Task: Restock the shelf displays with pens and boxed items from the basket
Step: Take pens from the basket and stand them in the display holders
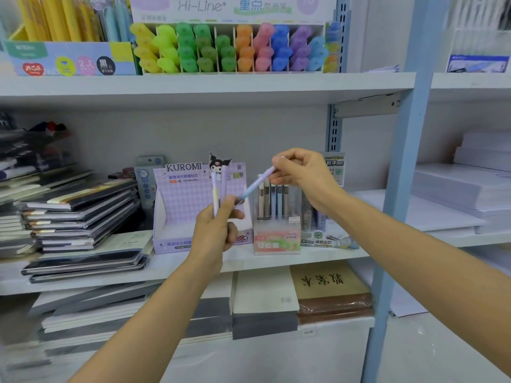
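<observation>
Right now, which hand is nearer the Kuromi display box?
Left. The left hand, gripping pens, is in front of the Kuromi box; the right hand pinches a pen to its right.

The Kuromi display box (pixel 188 197) is lilac with a pale checked pattern, the slanted pen (pixel 255 186) fades from lilac to light blue, the upright pens (pixel 215 193) are lilac and pale yellow, the highlighters (pixel 228 52) run yellow, green, orange, pink, blue and purple, and the shelf post (pixel 401 205) is pale blue.
</observation>
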Demonstrator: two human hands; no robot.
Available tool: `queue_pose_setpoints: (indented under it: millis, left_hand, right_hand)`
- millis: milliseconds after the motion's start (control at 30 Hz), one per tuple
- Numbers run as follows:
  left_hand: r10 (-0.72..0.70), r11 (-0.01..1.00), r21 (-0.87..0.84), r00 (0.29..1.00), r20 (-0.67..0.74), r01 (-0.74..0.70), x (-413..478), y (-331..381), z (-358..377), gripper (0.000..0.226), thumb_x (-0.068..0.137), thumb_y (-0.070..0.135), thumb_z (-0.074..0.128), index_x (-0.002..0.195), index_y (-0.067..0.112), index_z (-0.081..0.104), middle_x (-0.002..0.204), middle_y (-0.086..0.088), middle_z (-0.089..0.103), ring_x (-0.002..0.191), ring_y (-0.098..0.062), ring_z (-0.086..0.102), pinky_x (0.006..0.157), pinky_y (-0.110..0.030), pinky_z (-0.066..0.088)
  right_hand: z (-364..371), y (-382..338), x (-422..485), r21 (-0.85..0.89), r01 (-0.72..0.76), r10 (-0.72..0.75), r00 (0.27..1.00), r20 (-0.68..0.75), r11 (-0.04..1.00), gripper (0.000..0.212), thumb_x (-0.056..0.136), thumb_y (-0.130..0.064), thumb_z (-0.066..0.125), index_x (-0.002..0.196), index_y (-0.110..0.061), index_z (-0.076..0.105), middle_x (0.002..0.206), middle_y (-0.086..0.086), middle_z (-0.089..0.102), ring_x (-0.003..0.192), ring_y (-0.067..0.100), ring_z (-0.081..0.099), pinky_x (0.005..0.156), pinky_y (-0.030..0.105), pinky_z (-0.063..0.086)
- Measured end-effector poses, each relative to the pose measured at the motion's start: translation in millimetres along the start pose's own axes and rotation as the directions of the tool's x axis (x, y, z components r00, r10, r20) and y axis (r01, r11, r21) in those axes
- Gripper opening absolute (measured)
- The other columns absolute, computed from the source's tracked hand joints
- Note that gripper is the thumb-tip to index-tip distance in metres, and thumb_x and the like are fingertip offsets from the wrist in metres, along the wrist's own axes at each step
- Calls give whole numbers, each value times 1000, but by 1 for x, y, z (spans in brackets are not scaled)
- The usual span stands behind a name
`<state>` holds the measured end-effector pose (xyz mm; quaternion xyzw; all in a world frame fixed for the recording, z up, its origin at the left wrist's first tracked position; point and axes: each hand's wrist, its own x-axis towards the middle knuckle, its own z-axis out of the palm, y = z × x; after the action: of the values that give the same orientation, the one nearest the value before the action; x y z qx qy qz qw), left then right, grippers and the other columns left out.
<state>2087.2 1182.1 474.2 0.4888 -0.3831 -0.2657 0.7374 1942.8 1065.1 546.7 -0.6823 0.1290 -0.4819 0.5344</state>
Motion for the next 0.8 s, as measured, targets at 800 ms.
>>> queue_pose_setpoints:
  millis: [800]
  left_hand:
    - [43,999,6,994,96,-43,-13,15,12,20,89,19,67,105,6,66,43,10,52,36,-8,26,34,-16,25]
  right_hand:
    - [22,-3,-19,-292,76,-3,971,241,953,25,95,-22,61,113,-7,67,94,9,71,76,8,63,71,25,55]
